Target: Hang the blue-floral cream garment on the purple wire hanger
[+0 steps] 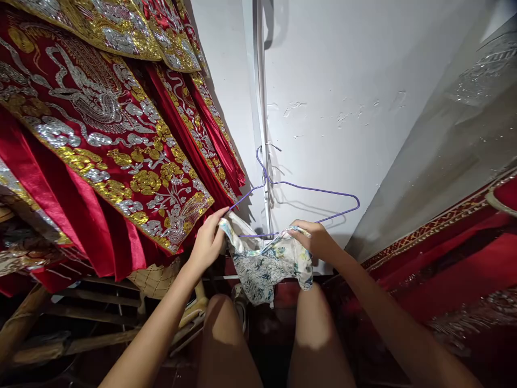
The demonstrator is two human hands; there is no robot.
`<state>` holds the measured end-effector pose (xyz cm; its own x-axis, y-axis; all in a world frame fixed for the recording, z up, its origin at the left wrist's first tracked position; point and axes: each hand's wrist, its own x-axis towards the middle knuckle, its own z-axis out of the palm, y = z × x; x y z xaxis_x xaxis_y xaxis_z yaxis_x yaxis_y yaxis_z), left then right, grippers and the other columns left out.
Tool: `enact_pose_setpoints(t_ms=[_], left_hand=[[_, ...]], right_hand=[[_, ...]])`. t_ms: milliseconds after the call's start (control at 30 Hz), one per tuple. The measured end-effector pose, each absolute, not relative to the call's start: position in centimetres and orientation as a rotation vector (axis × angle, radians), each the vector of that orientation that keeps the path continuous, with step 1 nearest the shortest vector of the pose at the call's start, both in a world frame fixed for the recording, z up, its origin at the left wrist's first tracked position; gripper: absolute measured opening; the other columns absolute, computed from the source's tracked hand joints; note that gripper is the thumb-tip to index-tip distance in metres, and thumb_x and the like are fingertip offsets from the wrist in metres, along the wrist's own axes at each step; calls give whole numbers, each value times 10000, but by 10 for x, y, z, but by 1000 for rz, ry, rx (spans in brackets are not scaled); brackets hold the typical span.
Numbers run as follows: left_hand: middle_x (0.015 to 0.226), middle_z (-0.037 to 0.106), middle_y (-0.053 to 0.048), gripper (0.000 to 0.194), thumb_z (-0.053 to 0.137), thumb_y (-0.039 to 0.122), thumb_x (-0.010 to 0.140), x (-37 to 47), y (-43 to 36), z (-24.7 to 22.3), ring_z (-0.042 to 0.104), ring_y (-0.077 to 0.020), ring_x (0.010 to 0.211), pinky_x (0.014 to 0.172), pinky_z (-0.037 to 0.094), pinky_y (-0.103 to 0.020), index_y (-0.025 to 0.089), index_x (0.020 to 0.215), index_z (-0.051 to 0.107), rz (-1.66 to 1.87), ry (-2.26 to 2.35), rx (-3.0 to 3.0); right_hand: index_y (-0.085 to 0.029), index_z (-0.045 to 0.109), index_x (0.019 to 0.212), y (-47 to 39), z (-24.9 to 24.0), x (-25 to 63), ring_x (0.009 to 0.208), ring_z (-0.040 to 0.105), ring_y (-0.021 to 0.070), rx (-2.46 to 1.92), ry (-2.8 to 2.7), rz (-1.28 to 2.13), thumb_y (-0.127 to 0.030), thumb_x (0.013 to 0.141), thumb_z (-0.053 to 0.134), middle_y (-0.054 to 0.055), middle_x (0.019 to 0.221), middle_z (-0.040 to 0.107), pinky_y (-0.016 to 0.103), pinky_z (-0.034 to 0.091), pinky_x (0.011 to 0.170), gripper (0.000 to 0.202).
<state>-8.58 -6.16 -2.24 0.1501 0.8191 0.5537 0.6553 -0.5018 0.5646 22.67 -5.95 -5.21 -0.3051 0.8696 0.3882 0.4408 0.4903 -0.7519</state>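
Observation:
A purple clothes hanger (319, 188) hangs in front of the white wall, its hook up near a narrow vertical strip. On its left side sits part of a floral top (258, 275), pale with blue-green and yellow print and a gathered body. My left hand (210, 237) is closed on the top's left edge, beside the hanger's left arm. My right hand (315, 240) pinches the neckline at the right, close to the hanger's bottom bar. The hanger's right end sticks out bare beyond the cloth. The top dangles above my knees.
Red embroidered costumes (141, 156) with gold and silver sequins fill the left. Below them stands a bamboo frame (97, 302). More red cloth (476, 269) lies at the right, by a shiny grey panel (444, 129). A white wall (343, 70) is straight ahead.

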Motion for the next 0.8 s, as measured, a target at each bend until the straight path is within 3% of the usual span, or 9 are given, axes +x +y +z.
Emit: enact_pose_setpoints(t_ms=[133,233,333,367,433,500,567,700,800], left_hand=[[1076,690,-87,398,418,225,949,-64,-42,4,640,-224,1010,937,485,-356,170,1257,665,1355,1386,2345],[1009,691,-83,378,411,181,911,-67,-32,11,638,-219,952,891,492,-345,157,1133,717,1349,1405,2357],[1008,700,-84,359,416,207,908,-77,-30,15,640,-232,968,904,486,-353,160,1079,728,1293,1413,2388],[994,698,-81,351,417,228,915,-79,-30,17,640,-234,959,899,487,-354,164,1060,730,1266,1409,2400],[979,687,-76,329,426,265,925,-82,-30,23,634,-234,951,897,488,-357,174,1023,727,1216,1399,2419],[1001,668,-78,269,467,275,913,-84,-27,28,620,-235,990,929,479,-361,178,942,716,1261,1449,2380],[1075,639,-96,189,540,269,883,-88,-22,33,588,-244,1067,979,453,-372,163,907,695,1385,1565,2277],[899,638,-73,258,614,376,890,-94,-11,28,596,-187,791,735,476,-310,126,955,623,1433,1688,1990],[643,533,15,281,545,405,926,-79,-10,13,494,-133,587,583,379,-252,176,763,542,1400,1584,1845]], right_hand=[[-252,688,1148,-78,-41,225,809,611,208,-1067,-1979,709,-341,900,591,28,895,694,299,457,761,281],[-279,453,1496,-84,-38,243,619,530,168,-1169,-1925,641,-178,770,625,-33,718,604,276,436,639,753],[-271,237,1606,-73,-35,274,590,509,149,-1271,-1702,535,-108,694,600,-56,715,567,254,423,586,996],[-260,266,1600,-67,-32,284,604,522,147,-1291,-1625,510,-115,691,604,-50,731,572,252,431,589,981],[-201,516,1465,-57,-19,301,640,554,154,-1292,-1559,552,-154,694,627,-26,732,590,260,454,606,780],[-158,745,1111,-54,3,312,691,601,178,-1257,-1654,741,-221,717,677,17,728,635,273,476,617,405],[-167,756,798,-59,29,317,671,618,181,-1220,-1839,979,-313,758,732,36,699,659,262,461,564,153],[-185,652,572,-75,52,306,471,541,116,-1146,-1981,1173,-484,863,706,6,548,593,228,390,427,421],[-184,736,826,-78,27,283,591,630,148,-1161,-1864,710,-525,956,586,26,730,677,255,514,473,395]])
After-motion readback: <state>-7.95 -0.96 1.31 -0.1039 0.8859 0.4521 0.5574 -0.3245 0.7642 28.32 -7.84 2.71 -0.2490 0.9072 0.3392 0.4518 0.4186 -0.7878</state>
